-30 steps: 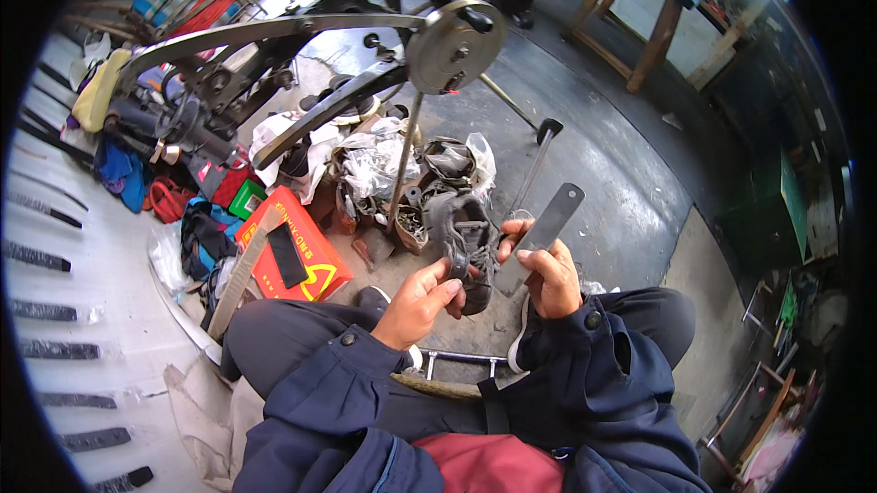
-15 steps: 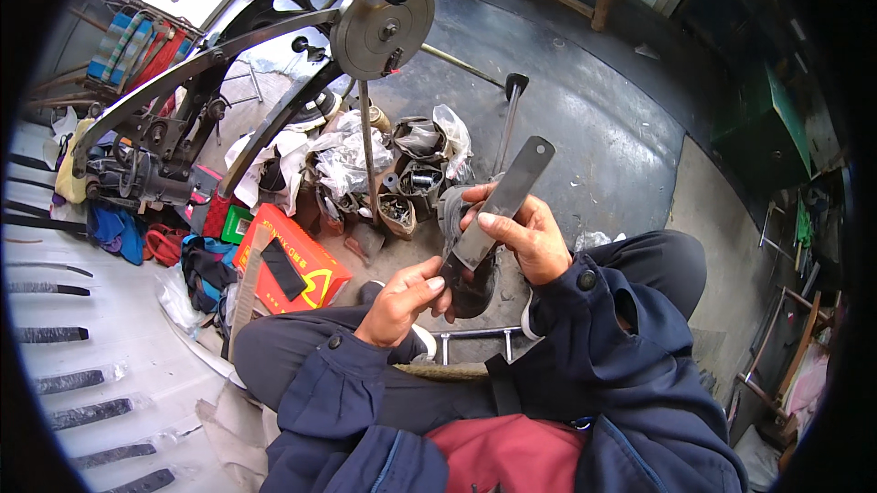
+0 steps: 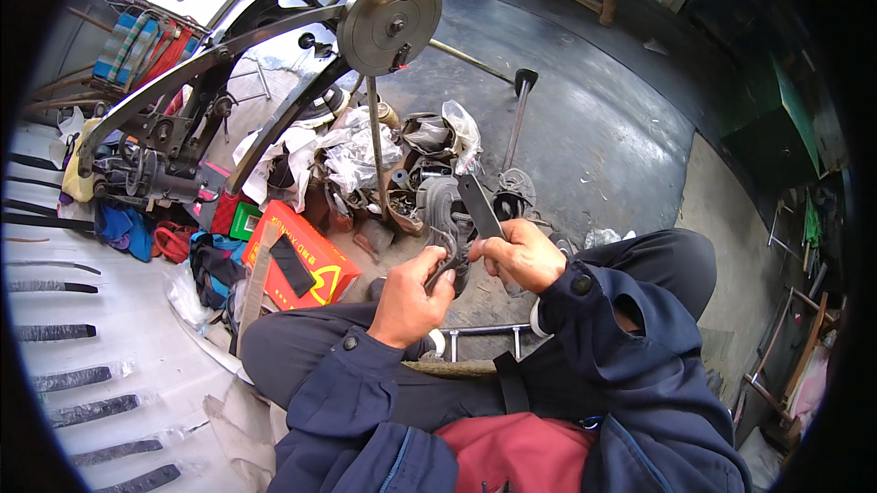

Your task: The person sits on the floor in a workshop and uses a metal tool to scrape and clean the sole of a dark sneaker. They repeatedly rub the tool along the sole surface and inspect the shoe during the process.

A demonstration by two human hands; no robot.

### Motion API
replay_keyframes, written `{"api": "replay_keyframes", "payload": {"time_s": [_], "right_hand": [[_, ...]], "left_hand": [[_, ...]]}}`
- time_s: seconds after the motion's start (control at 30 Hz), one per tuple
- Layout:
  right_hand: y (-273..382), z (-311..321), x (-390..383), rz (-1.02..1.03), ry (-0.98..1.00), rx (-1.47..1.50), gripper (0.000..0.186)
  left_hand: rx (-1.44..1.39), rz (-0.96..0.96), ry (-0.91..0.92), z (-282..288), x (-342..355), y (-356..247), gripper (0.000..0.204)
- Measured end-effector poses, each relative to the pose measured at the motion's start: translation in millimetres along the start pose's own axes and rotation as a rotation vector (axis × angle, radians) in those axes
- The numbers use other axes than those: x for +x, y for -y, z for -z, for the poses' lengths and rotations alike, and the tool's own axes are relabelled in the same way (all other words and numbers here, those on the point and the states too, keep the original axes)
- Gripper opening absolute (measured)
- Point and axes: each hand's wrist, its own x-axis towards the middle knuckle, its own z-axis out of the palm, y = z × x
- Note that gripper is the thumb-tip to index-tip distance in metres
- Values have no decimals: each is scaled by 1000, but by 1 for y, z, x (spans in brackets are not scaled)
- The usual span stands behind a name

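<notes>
My left hand (image 3: 413, 299) pinches a thin, dark, curved piece (image 3: 444, 262) between thumb and fingers; it looks like rubber or leather. In my right hand (image 3: 525, 258) is a flat dark metal blade (image 3: 479, 206) with a rounded end, slanting up and away from my fist. Its lower end is close to the dark piece, and whether they touch I cannot tell. Just beyond both hands stands a dark shoe-like object (image 3: 438, 205), partly covered by the blade and my fingers. My hands are above my lap, between my knees.
A hand-cranked machine with a round wheel (image 3: 390, 22) stands at the far left. Beneath it are bags of small parts (image 3: 402, 201) and plastic wrap. A red box (image 3: 306, 260) carries a dark flat piece. Dark strips (image 3: 64, 332) lie along the white surface at left. A metal-legged stand (image 3: 519, 118) rises ahead.
The blade has swung more upright and lower, and my right hand has dropped a little. My left hand has turned and lifted the dark piece, with the hands apart.
</notes>
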Motion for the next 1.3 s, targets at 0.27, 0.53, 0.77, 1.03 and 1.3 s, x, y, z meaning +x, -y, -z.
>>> {"api": "replay_keyframes", "payload": {"time_s": [0.27, 0.53, 0.77, 1.03, 1.3], "right_hand": [[-26, -20, 16, -29, 6, 123, 34], [-33, -16, 14, 123, 76, 404, 19], [-26, -16, 11, 145, 74, 454, 20], [-21, -15, 9, 95, 28, 565, 25], [-27, -18, 12, 119, -11, 578, 22]], "left_hand": [[281, -324, -71, -4, 1, -3, 33], [171, -268, -95, 7, -3, -13, 46], [-2, -217, -136, 5, -1, -9, 37], [-141, -158, -145, 0, -6, -9, 26], [-614, 77, 193, 1, -4, 0, 28]]}}
